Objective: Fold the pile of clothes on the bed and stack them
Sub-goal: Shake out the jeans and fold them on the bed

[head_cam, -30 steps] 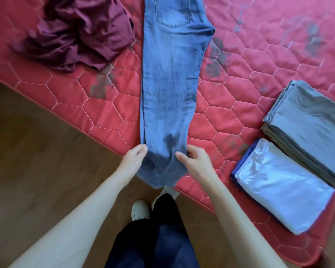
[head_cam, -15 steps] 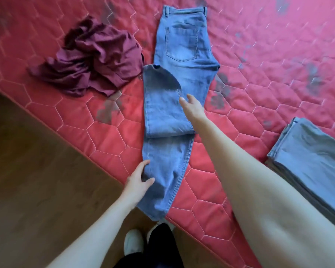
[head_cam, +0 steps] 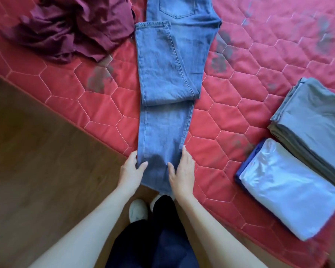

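Currently, the blue jeans (head_cam: pixel 168 80) lie lengthwise on the red quilted bed (head_cam: pixel 240 97), with the hem end folded back up over the thigh section so that the hem sits just below the back pocket. The lower folded part hangs slightly past the bed edge. The left hand (head_cam: pixel 131 172) grips the left edge of the jeans near the bottom, thumb on top and fingers curled under the fabric. The right hand (head_cam: pixel 184 172) rests on the right edge, fingers straight and together, thumb on the denim. A crumpled maroon garment (head_cam: pixel 72 26) lies left of the jeans. Right of them, well apart, sit a folded grey stack (head_cam: pixel 313 124) and a folded light blue garment (head_cam: pixel 290 188), touching each other.
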Demonstrator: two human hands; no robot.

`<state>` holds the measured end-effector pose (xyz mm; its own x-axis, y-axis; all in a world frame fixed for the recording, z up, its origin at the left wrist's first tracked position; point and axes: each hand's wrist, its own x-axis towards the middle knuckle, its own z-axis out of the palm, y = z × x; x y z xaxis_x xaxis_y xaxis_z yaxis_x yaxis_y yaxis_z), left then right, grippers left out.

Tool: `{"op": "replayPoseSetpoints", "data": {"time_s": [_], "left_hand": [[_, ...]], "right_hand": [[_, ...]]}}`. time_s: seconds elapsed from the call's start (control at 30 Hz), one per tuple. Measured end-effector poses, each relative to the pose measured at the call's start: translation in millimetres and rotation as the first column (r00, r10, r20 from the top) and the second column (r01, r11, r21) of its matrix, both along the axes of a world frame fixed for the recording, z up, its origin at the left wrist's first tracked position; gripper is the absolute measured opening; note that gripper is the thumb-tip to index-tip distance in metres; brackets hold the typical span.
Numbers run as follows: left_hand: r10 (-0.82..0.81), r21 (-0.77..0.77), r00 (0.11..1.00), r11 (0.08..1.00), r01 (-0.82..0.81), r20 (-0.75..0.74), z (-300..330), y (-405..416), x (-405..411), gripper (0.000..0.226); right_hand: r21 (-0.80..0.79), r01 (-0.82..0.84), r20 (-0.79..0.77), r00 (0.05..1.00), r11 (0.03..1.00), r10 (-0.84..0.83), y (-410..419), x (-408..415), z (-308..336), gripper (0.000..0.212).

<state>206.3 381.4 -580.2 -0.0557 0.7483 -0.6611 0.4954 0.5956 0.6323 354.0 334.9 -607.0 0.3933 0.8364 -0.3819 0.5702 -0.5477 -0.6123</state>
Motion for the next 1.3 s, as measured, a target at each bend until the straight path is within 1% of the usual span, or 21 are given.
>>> {"op": "replayPoseSetpoints", "data": {"time_s": [0.03, 0.07, 0.1, 0.13, 0.2, 0.23, 0.3, 0.4, 0.47, 0.53, 0.6, 0.63, 0.67, 0.7, 0.73, 0.77, 0.83, 0.93, 1.1, 1.23, 1.3], "left_hand": [[0.004, 0.003, 1.000, 1.000, -0.004, -0.006, -0.3, -3.8, -0.2, 0.027], [0.012, 0.004, 1.000, 1.000, -0.012, -0.007, -0.6, -7.5, -0.7, 0.026], [0.027, 0.001, 1.000, 1.000, -0.027, -0.001, -1.3, -11.1, -1.6, 0.025], [0.046, -0.005, 0.999, 0.999, -0.046, 0.007, -1.0, -14.1, -2.7, 0.023], [0.092, -0.010, 0.995, 0.996, -0.092, 0.043, 1.9, -17.7, -4.3, 0.020], [0.127, -0.017, 0.989, 0.992, -0.126, 0.081, 4.4, -19.4, -4.7, 0.020], [0.190, -0.026, 0.968, 0.982, -0.188, 0.163, 11.6, -23.3, -5.2, 0.022], [0.228, -0.041, 0.948, 0.974, -0.224, 0.222, 20.4, -31.9, -6.9, 0.036], [0.264, -0.070, 0.933, 0.965, -0.255, 0.244, 18.7, -37.8, -9.0, 0.042], [0.251, -0.064, 0.941, 0.968, -0.242, 0.229, 15.6, -43.3, -10.0, 0.041], [0.133, -0.009, 0.983, 0.991, -0.133, 0.127, 11.7, -48.4, -11.2, 0.040], [0.021, 0.020, 0.999, 1.000, -0.022, 0.028, 10.6, -50.5, -12.2, 0.042], [-0.107, 0.045, 0.991, 0.993, 0.112, -0.085, 9.9, -52.1, -13.2, 0.048], [-0.218, 0.067, 0.958, 0.970, 0.234, -0.186, 9.0, -52.0, -14.6, 0.056], [-0.289, 0.087, 0.923, 0.944, 0.320, -0.253, 9.0, -48.4, -16.0, 0.062], [-0.332, 0.110, 0.897, 0.920, 0.376, -0.292, 9.9, -41.4, -16.4, 0.065], [-0.397, 0.154, 0.849, 0.869, 0.469, -0.348, 9.4, -19.9, -15.7, 0.066], [-0.433, 0.189, 0.796, 0.817, 0.545, -0.422, 10.8, 29.5, -7.8, 0.066], [-0.404, 0.275, 0.763, 0.762, 0.586, -0.505, 12.3, 135.4, 12.8, 0.067], [-0.394, 0.277, 0.729, 0.740, 0.613, -0.560, 14.1, 204.8, 29.7, 0.067], [-0.398, 0.257, 0.734, 0.756, 0.602, -0.550, 10.5, 234.0, 37.9, 0.069]], "right_hand": [[-0.043, 0.083, -0.051, 0.995, 0.996, -0.085, -4.0, -3.7, 3.8, 0.063], [-0.096, 0.142, -0.084, 0.985, 0.985, -0.151, -8.1, -5.8, 5.8, 0.050], [-0.151, 0.176, -0.096, 0.977, 0.973, -0.192, -10.9, -6.6, 8.7, 0.029], [-0.156, 0.206, -0.117, 0.967, 0.966, -0.225, -13.3, -6.4, 12.5, 0.013], [-0.091, 0.281, -0.191, 0.937, 0.956, -0.293, -19.3, -3.4, 23.0, 0.032], [-0.059, 0.329, -0.234, 0.913, 0.942, -0.334, -22.4, -0.9, 30.1, 0.034], [-0.011, 0.392, -0.298, 0.877, 0.920, -0.377, -29.4, 5.7, 42.3, 0.029], [0.002, 0.424, -0.374, 0.840, 0.905, -0.393, -44.5, 13.8, 50.3, 0.013], [0.011, 0.433, -0.378, 0.836, 0.901, -0.397, -54.2, 18.1, 51.5, 0.008], [0.023, 0.428, -0.339, 0.853, 0.903, -0.396, -62.2, 20.0, 52.1, 0.007], [-0.022, 0.375, -0.245, 0.897, 0.927, -0.368, -67.0, 19.5, 48.4, 0.006], [-0.055, 0.319, -0.168, 0.931, 0.946, -0.323, -69.8, 19.0, 44.5, 0.014], [-0.082, 0.244, -0.093, 0.963, 0.966, -0.251, -71.7, 19.0, 40.5, 0.026], [-0.100, 0.165, -0.038, 0.985, 0.981, -0.169, -71.9, 19.8, 36.6, 0.038], [-0.114, 0.099, -0.003, 0.995, 0.989, -0.100, -69.1, 21.0, 33.3, 0.049], [-0.113, 0.050, 0.022, 0.999, 0.992, -0.048, -63.8, 22.3, 30.5, 0.056], [-0.086, -0.032, 0.066, 0.997, 0.996, 0.037, -46.6, 25.7, 27.3, 0.061], [-0.006, -0.148, 0.144, 0.979, 0.989, 0.147, 0.6, 33.4, 23.9, 0.063], [0.091, -0.316, 0.294, 0.915, 0.944, 0.278, 122.7, 50.8, 19.3, 0.065], [0.065, -0.419, 0.363, 0.855, 0.905, 0.370, 218.1, 61.2, 22.2, 0.066], [0.033, -0.443, 0.383, 0.834, 0.896, 0.398, 259.6, 65.8, 22.4, 0.067]]}}
